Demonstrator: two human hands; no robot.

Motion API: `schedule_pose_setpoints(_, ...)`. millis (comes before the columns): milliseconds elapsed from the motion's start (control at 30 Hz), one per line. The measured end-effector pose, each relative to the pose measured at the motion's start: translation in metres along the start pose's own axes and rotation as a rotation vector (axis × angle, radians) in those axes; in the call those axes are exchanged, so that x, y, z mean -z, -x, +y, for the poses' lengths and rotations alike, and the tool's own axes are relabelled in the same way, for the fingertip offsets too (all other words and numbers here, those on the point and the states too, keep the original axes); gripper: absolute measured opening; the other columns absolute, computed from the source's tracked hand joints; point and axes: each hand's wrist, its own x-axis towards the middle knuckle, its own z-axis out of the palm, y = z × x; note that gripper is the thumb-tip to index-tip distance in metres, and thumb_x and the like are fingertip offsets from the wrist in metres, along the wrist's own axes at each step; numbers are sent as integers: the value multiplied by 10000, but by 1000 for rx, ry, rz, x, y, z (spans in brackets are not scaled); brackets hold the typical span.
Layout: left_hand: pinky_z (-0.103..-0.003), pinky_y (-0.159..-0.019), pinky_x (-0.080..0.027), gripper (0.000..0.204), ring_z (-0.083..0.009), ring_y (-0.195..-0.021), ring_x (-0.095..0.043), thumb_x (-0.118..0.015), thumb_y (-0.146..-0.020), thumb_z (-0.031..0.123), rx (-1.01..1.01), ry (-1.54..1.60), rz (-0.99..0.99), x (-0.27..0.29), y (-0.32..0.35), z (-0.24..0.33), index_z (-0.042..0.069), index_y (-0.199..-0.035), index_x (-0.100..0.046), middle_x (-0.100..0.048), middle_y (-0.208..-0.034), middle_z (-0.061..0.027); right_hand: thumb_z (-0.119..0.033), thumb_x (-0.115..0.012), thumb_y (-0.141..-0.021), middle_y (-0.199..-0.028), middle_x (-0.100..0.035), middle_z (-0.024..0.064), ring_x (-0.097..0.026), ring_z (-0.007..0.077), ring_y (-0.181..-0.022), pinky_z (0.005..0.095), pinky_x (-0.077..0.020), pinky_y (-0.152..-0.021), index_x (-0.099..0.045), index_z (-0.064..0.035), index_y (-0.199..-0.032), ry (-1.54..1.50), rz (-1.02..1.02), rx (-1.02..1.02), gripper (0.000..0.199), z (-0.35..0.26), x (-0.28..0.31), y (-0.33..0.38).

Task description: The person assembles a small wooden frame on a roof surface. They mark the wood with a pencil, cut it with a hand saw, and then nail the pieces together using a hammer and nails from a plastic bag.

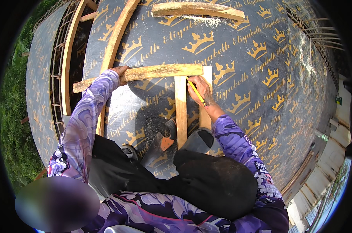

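Note:
A length of timber (160,71) lies crosswise in front of me. My left hand (121,73) is closed around it left of its middle, where it passes over a long beam (117,37). Near the timber's right end, my right hand (202,86) grips a yellow pencil (198,94), its tip by the timber's lower edge. Below that end, a narrow wooden strip (181,112) and a second pale board (205,116) run toward me. A handsaw (167,143) with a black and orange handle lies between my feet, its blade partly hidden by my leg.
Dark panels (238,50) printed with gold crowns form the surface. Another timber offcut (199,9) lies at the far side beside pale sawdust (211,22). On the left, a gap with steel bars (57,73) runs along a beam (69,58). More rods (319,33) stick out at far right.

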Motion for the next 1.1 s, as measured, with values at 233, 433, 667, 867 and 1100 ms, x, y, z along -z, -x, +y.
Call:
schedule_pose_setpoints(233, -417, -991, -494, 695, -334, -1131, -635, -848, -713, 163, 24, 3, -22, 1, 1, 3, 192, -1316, -503, -647, -1204, -117, -83, -665, -893, -965, -656, 141, -650, 352, -939, 437, -530, -807, -601, -54, -1047, 14, 5, -19, 170, -1, -1, 1)
schedule_pose_setpoints(433, -415, -998, -492, 715, -340, -1142, -627, -847, -719, 169, 23, -18, -12, -2, 0, 1, 195, -1334, -485, -643, -1212, -123, -67, -670, -880, -982, -663, 154, -654, 352, -953, 432, -531, -829, -608, -45, -1051, 15, -10, -11, 183, -1, 2, 0)
schedule_pose_setpoints(667, -411, -997, -493, 703, -340, -1147, -624, -845, -723, 174, -1, -5, -9, 0, 0, 1, 196, -1329, -490, -637, -1218, -113, -33, -671, -867, -997, -681, 154, -670, 347, -954, 417, -544, -835, -616, -33, -1062, 39, -13, -6, 202, 1, 1, 1)
schedule_pose_setpoints(867, -414, -990, -490, 706, -340, -1146, -622, -849, -718, 176, 8, 10, -48, 3, -5, 2, 176, -1324, -487, -634, -1197, -128, -19, -678, -850, -1001, -683, 145, -667, 329, -945, 408, -544, -832, -623, -31, -1060, -12, -31, -27, 217, -4, 4, 4)
schedule_pose_setpoints(1100, -389, -1023, -479, 720, -316, -1159, -599, -875, -672, 214, -17, 24, -22, 4, 1, -5, 154, -1308, -543, -574, -1235, -95, 43, -646, -845, -1082, -678, 134, -662, 274, -1015, 379, -525, -892, -677, -4, -1058, -232, 174, -292, 221, -65, 37, 33)
